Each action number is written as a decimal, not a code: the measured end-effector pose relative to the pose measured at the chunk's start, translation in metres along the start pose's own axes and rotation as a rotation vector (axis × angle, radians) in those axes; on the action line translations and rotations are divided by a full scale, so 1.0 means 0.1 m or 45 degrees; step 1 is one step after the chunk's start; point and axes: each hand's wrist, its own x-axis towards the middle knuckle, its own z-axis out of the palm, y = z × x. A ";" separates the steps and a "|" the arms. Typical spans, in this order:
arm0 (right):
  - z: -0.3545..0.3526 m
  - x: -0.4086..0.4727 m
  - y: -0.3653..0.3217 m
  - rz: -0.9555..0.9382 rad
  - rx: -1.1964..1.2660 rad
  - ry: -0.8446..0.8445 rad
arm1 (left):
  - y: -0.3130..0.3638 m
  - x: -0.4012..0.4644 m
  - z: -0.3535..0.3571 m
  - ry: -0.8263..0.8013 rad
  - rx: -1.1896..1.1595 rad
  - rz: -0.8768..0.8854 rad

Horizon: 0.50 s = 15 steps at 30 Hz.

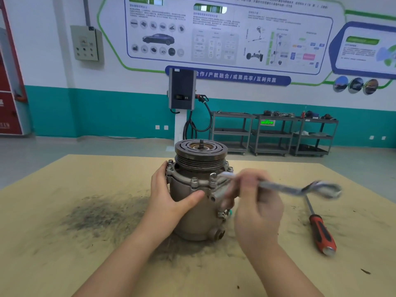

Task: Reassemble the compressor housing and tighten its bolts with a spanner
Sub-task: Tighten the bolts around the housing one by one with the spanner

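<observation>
We start with the bench (64, 211), a tan top with a dark smear of grime to the left of the work, then the compressor housing (197, 202), which stands upright near the bench middle with its grooved pulley (201, 150) on top. We judge reassembly mostly done: the upper flange sits down on the body with no open gap we can see, and bolts (194, 181) stand in the flange ears all round, front, left and right. So what is left, as we read it, is tightening, and we cannot tell from here which bolts are already snug. The left hand (169, 198) steadies the housing, palm on its left side, thumb laid across the front of the body below the flange, fingers wrapped round the back; that grip is a curled hold on the housing. The right hand (257, 202) is badly motion-blurred; its grip looks closed round the shaft of the spanner (278, 186), whose near end points at a bolt on the front-right of the flange, and whether it is seated on the bolt head we cannot tell through the blur. The spanner's far end sticks out right, above the bench. A screwdriver (321, 230) with a red and black handle lies on the bench well right of the housing, untouched.
</observation>
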 end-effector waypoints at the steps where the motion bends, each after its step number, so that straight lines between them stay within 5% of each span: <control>1: -0.02 0.04 -0.01 0.166 0.137 0.137 | 0.00 0.00 0.00 -0.001 0.010 -0.001; 8: -0.11 0.22 0.11 0.874 0.715 0.334 | 0.01 -0.01 0.00 -0.006 0.008 0.008; 12: -0.17 0.29 0.14 0.913 0.735 0.226 | 0.01 -0.01 0.00 -0.006 0.007 0.003; 15: -0.16 0.23 0.13 0.651 0.464 0.152 | -0.01 0.00 -0.01 -0.020 0.002 0.000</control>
